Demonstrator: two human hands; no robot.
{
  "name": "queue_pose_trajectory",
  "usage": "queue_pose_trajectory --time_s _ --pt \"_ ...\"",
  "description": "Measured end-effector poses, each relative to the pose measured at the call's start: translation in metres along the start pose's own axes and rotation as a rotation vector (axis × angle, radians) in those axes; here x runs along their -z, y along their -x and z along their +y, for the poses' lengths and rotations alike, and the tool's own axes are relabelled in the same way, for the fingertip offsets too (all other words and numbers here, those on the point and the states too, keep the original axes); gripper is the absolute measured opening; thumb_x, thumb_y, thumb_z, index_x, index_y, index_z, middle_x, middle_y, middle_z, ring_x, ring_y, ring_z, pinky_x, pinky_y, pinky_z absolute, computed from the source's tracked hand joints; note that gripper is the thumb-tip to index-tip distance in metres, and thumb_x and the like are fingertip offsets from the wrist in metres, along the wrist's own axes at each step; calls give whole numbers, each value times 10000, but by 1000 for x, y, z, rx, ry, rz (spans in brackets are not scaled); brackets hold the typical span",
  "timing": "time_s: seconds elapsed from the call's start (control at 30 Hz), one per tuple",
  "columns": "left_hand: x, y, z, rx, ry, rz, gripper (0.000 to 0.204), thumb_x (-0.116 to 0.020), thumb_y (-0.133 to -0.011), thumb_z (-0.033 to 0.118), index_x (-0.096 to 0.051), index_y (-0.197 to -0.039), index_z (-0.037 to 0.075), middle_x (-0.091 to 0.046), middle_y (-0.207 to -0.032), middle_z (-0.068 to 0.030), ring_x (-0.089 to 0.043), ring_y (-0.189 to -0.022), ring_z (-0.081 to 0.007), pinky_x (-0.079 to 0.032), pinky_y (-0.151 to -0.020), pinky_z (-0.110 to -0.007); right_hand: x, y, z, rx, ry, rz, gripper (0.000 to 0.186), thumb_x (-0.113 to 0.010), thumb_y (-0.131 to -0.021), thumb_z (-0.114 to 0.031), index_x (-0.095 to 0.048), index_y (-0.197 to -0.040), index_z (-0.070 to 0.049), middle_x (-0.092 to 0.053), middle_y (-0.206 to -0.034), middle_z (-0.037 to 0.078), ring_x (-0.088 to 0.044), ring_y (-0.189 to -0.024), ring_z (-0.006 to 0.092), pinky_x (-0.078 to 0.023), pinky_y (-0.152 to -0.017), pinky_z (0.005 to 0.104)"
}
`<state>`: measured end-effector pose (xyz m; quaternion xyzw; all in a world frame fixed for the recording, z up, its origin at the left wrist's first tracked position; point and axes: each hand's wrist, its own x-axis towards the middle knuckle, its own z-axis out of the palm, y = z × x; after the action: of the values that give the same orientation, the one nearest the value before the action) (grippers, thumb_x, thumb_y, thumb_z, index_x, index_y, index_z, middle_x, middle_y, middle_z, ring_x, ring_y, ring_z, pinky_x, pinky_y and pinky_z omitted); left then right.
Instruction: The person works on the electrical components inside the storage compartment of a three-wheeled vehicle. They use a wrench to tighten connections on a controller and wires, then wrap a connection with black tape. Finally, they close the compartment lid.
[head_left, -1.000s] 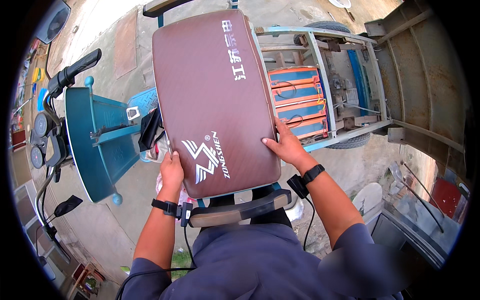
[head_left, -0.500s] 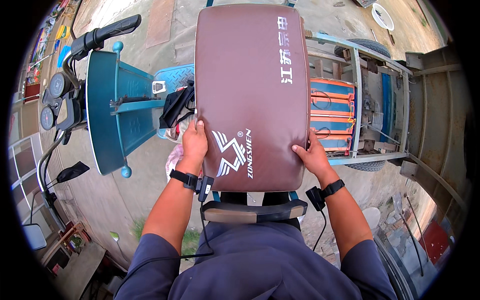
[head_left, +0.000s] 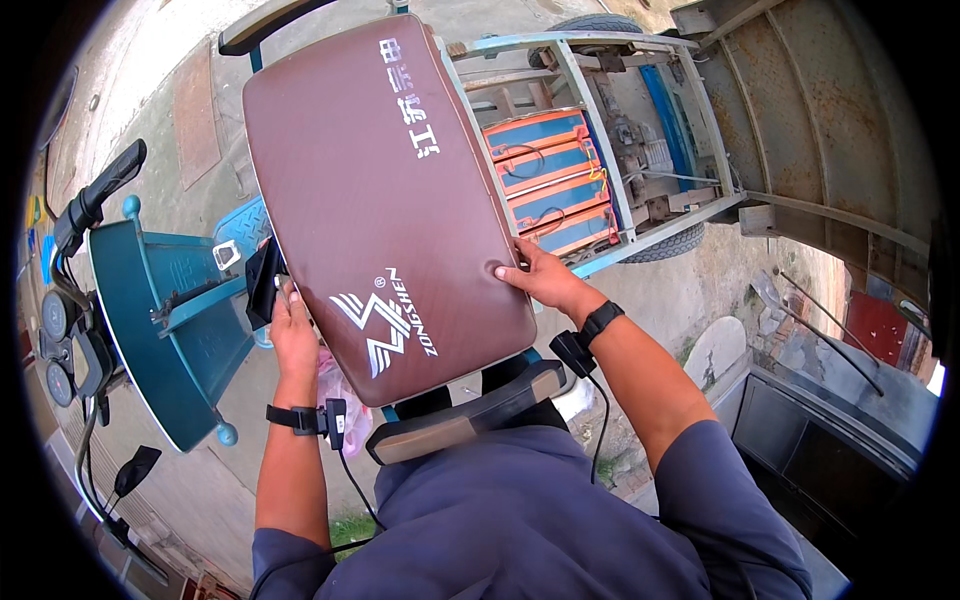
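A brown padded vehicle seat with white printing lies slanted in front of me. My right hand grips its right edge, the thumb pressing a dent into the top and the fingers hidden underneath. At the seat's lower left edge is my left hand, its fingers closed. A small greyish piece shows at those fingertips; what it is I cannot make out. A black bag-like thing lies just beyond that hand. Each wrist wears a black strap with a small cabled device.
To the left stand a teal front panel, a handlebar grip and round gauges. On the right, a pale metal frame holds blue-and-orange batteries. A padded rail runs close before my body.
The view has turned, so the seat now appears tilted and further left. My left hand sits lower along the seat's left edge, with a greyish piece at its fingertips. The right hand keeps its grip.
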<state>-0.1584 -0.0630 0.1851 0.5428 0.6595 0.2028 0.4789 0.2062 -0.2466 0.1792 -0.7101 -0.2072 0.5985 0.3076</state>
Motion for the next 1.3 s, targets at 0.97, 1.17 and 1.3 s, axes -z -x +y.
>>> queue_pose_trajectory --time_s 0.97,1.17,1.3 --pt "-114 223 51 -316 -584 84 274 -507 -1075 282 -614 -994 44 -630 -788 -199 -607 -710 -397 -476 -655 -468 209 211 265 -427 -82 148 562 -693 -955 -377 -572 -1403 -61 -688 -1223 87 -683 -1080 203 -533 -869 345" --pt "-122 220 49 -263 -748 140 292 -503 -1063 330 -605 -981 69 -653 -808 -204 -628 -752 -436 -474 -662 -517 236 244 298 -458 -140 196 512 -689 -960 -369 -594 -1365 -70 -695 -1194 68 -678 -1056 193 -535 -860 342" --pt "-125 222 48 -286 -744 177 301 -494 -1059 342 -606 -982 73 -663 -818 -212 -638 -782 -448 -480 -686 -534 229 254 314 -428 -208 220 511 -688 -963 -366 -593 -1366 -67 -695 -1189 70 -678 -1042 192 -539 -866 343"
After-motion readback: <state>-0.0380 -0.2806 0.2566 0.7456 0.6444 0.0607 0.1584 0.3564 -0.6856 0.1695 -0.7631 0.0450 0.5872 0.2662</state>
